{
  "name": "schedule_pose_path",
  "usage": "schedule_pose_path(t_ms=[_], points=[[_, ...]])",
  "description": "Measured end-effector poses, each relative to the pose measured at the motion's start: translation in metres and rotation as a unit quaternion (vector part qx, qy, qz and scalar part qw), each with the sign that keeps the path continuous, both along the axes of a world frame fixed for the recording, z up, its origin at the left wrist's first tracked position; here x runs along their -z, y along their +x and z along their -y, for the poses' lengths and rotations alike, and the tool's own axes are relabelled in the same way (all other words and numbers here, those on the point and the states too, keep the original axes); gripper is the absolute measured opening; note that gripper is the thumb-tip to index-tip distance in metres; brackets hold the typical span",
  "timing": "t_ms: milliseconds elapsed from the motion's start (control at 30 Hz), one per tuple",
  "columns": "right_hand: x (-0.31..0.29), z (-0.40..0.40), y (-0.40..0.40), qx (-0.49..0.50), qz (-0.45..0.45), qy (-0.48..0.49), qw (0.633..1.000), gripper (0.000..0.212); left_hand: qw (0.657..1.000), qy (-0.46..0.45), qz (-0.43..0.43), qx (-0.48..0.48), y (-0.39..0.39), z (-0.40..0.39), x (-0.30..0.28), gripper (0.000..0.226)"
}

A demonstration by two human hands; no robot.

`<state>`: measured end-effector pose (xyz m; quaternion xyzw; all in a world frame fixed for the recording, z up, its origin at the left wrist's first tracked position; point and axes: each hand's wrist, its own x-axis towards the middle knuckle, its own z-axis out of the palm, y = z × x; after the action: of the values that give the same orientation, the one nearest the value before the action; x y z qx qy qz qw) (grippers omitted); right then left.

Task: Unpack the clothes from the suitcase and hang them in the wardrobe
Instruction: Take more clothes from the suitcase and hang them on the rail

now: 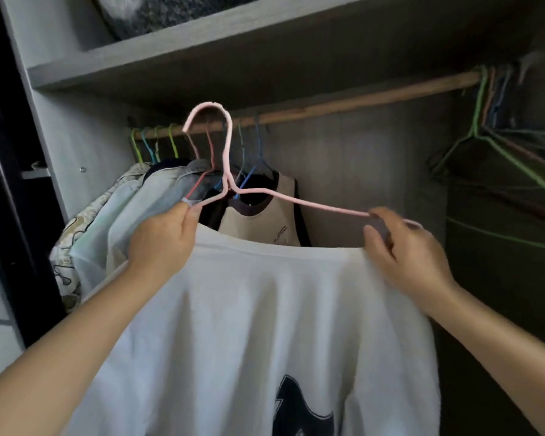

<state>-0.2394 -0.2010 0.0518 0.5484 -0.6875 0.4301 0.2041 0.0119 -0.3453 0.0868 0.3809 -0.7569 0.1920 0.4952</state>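
I hold a white T-shirt [249, 325] with a dark print up in front of the open wardrobe. A pink wire hanger [299, 201] is partly inside its neck opening, hook upward and just in front of the wooden rail [359, 100]. My left hand [164, 243] pinches the shirt's left shoulder together with the hanger's left arm. My right hand [403, 250] grips the hanger's right arm and the shirt's right shoulder. The suitcase is out of view.
Several clothes [123, 215] hang on coloured hangers at the rail's left end, the nearest a cream and dark top [258, 215]. A bunch of empty wire hangers [497, 133] hangs at the right end. A shelf [202, 48] with a dark bundle lies above the rail.
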Motion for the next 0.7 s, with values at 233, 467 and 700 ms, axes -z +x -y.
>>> schedule_pose_path(t_ms=[233, 467, 700], points=[[-0.001, -0.006, 0.001, 0.015, -0.024, 0.089, 0.996, 0.036, 0.996, 0.081, -0.04, 0.002, 0.005, 0.009, 0.012, 0.053], [-0.011, 0.001, 0.005, 0.054, -0.162, 0.219, 0.961, 0.046, 0.994, 0.061, 0.086, 0.028, 0.001, 0.003, 0.013, 0.047], [-0.006, 0.007, 0.011, 0.061, -0.196, 0.209, 0.956, 0.041, 0.983, 0.178, 0.015, 0.038, -0.024, -0.015, 0.012, 0.041]])
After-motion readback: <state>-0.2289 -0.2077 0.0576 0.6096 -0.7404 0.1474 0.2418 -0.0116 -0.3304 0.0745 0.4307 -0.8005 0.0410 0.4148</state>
